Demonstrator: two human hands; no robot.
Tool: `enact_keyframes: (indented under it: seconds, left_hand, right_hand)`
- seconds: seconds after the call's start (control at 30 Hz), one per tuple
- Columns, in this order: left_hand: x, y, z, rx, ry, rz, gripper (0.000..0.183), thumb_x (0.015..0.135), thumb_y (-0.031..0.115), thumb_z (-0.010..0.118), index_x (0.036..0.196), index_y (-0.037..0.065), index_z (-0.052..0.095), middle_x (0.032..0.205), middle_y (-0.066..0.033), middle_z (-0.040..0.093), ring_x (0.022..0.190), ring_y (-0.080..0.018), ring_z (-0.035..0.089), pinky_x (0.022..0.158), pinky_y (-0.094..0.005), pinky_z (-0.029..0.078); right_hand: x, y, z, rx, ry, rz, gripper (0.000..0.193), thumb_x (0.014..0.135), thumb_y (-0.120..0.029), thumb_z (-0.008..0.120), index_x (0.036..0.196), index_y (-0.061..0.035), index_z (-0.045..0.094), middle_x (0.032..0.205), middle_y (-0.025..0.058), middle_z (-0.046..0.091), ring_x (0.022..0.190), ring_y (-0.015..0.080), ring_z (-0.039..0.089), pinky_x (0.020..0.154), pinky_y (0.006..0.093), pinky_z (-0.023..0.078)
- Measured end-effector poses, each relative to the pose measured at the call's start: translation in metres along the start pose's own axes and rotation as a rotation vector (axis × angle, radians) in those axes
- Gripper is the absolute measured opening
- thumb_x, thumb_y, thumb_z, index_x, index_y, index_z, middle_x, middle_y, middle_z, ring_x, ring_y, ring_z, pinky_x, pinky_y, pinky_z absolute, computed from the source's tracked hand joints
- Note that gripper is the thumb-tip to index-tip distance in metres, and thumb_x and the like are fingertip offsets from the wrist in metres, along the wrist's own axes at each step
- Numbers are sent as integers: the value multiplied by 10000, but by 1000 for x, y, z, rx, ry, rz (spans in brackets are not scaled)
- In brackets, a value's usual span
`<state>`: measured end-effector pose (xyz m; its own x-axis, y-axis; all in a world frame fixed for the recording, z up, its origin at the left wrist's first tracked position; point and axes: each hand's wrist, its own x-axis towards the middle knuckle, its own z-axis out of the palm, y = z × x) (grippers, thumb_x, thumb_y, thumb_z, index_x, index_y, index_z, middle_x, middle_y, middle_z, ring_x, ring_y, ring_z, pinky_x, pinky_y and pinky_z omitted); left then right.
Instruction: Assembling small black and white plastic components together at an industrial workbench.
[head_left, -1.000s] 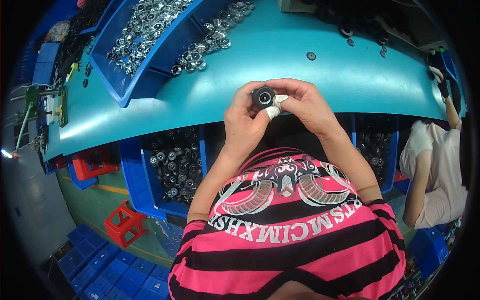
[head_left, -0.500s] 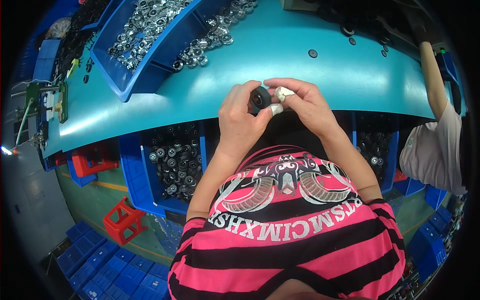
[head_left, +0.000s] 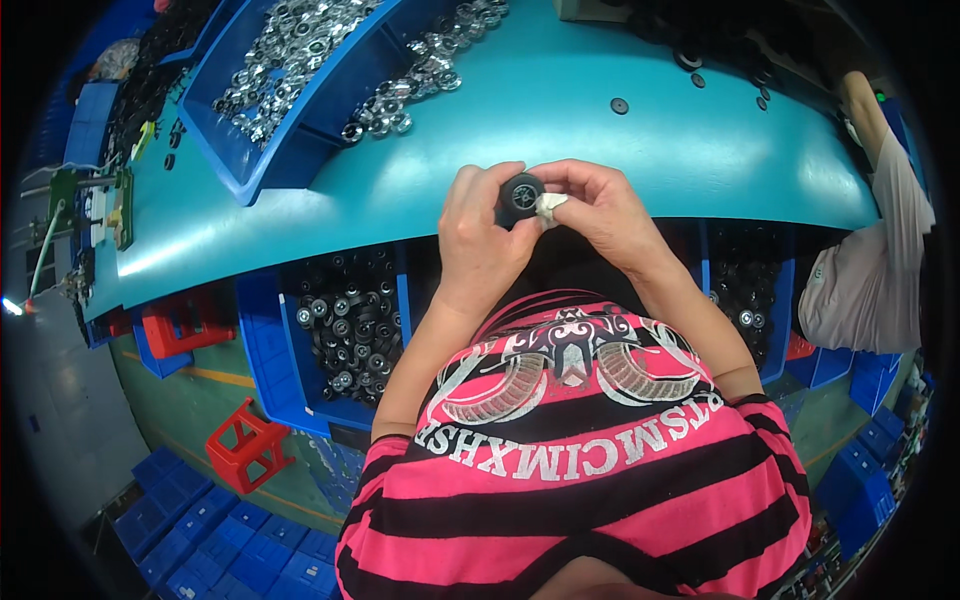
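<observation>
Above the table's near edge, both of my hands meet around a small toy wheel point(head_left: 522, 192) with a black tyre and a silver-patterned hub. My left hand point(head_left: 475, 235) grips it from the left, fingers curled behind and thumb below. From the other side my right hand point(head_left: 605, 215) presses its fingers and thumb on the rim. White wrapping point(head_left: 549, 205) covers fingertips where the hands meet and hides part of the wheel's right edge. The hub face is turned up toward me.
A blue bin point(head_left: 310, 155) of shiny hubs stands on the teal table point(head_left: 640, 165), with loose hubs point(head_left: 430, 75) beside it. One tyre point(head_left: 619, 106) lies ahead. Below the edge, blue bins hold finished-looking wheels point(head_left: 350, 335). A co-worker's arm point(head_left: 868, 115) is at right.
The wheel has turned so its hub faces up more squarely. My right fingers have closed in on it from the right. The co-worker's arm and sleeve have shifted.
</observation>
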<state>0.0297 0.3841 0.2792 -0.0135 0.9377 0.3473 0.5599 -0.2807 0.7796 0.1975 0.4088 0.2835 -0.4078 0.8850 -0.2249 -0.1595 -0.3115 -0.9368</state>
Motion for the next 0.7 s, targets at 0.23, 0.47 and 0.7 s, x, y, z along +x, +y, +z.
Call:
enact_keyframes:
  seconds: [0.23, 0.47, 0.7]
  left_hand:
    - [-12, 52, 0, 186, 27, -225, 467, 712, 72, 838, 1144, 27, 664, 950, -95, 582, 836, -208, 594, 742, -300, 501]
    - [-120, 3, -79, 1032, -102, -573, 500, 713, 43, 781, 1196, 44, 652, 909, -130, 585, 786, -339, 610, 743, -423, 509]
    - [-48, 48, -30, 259, 4, -405, 392, 819, -38, 674, 1204, 37, 669, 834, -68, 570, 723, -163, 565, 660, -296, 473]
  right_hand:
    - [6, -76, -171, -358, 248, -210, 243, 903, -185, 699, 1109, -61, 735, 947, 21, 716, 859, 95, 647, 749, 252, 520]
    - [28, -145, -356, -1208, 745, -195, 507, 811, -405, 745, 1199, -81, 697, 1158, 94, 684, 933, 218, 697, 842, 379, 543]
    - [52, -122, -322, -1482, 771, -256, 507, 806, -379, 757, 1197, -73, 655, 1100, 101, 672, 997, 262, 668, 820, 395, 545]
